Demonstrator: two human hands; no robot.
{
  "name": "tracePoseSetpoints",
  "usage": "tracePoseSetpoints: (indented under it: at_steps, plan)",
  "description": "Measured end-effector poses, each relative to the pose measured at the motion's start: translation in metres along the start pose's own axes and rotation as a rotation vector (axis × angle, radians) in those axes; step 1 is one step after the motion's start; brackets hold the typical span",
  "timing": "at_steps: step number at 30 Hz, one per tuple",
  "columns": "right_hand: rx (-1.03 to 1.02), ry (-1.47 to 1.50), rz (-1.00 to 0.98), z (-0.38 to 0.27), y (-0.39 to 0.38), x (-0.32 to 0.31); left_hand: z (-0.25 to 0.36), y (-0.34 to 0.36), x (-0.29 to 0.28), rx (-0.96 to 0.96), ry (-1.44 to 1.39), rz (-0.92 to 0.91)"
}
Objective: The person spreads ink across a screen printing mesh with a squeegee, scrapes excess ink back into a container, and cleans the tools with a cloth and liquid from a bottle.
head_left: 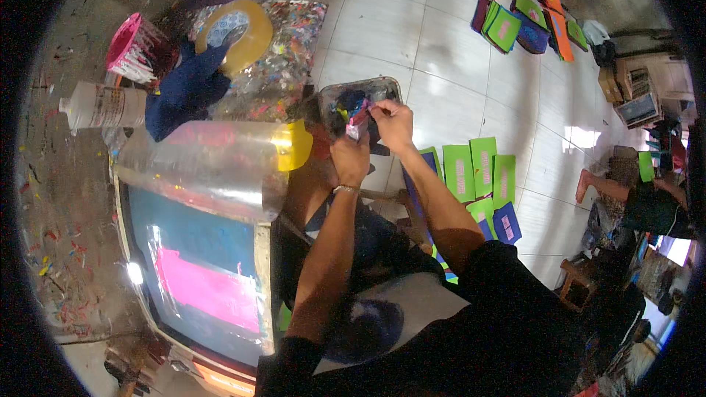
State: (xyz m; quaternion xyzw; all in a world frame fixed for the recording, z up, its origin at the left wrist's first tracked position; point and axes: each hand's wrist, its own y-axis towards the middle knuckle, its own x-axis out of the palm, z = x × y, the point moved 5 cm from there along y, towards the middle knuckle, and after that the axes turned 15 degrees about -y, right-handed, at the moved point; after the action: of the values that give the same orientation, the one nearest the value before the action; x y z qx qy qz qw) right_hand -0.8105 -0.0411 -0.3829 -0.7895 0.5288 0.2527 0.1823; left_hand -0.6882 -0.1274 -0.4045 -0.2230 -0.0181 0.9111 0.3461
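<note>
My left hand (350, 160) is closed round a small crumpled pink-and-white piece (357, 126), too small to name surely. My right hand (394, 126) pinches its upper end, fingertips pressed together. Both hands are over the near side of a rectangular tub (325, 95) with dark, smeared contents. To the left, a screen-printing frame (264, 272) carries a blue mesh with a bright pink patch of ink (209, 290). A clear plastic sheet (198, 165) covers its far end, and a yellow piece (294, 145) lies at the sheet's right edge.
On the left are a roll of clear tape (257, 37), a dark blue cloth (184, 95), a white bottle (110, 107) and a pink-stained cup (143, 51). Green pieces with pink print (458, 169) lie on the tiled floor; more coloured stacks (502, 28) lie farther off. Another person's leg (607, 185) shows right.
</note>
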Motion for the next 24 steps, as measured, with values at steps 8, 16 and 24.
tracePoseSetpoints:
  at_steps: [8, 16, 24]
  plan:
    - [-0.153, -0.054, -0.033, -0.034, -0.016, -0.010, 0.017, 0.000, -0.001, 0.150, 0.191, -0.120]
    - [-0.027, -0.037, -0.164, -0.044, -0.010, -0.013, 0.017, -0.001, -0.005, 0.107, 0.143, -0.074]
    - [-0.132, -0.060, -0.087, -0.038, -0.008, -0.008, 0.008, 0.001, -0.007, 0.056, 0.121, -0.072]
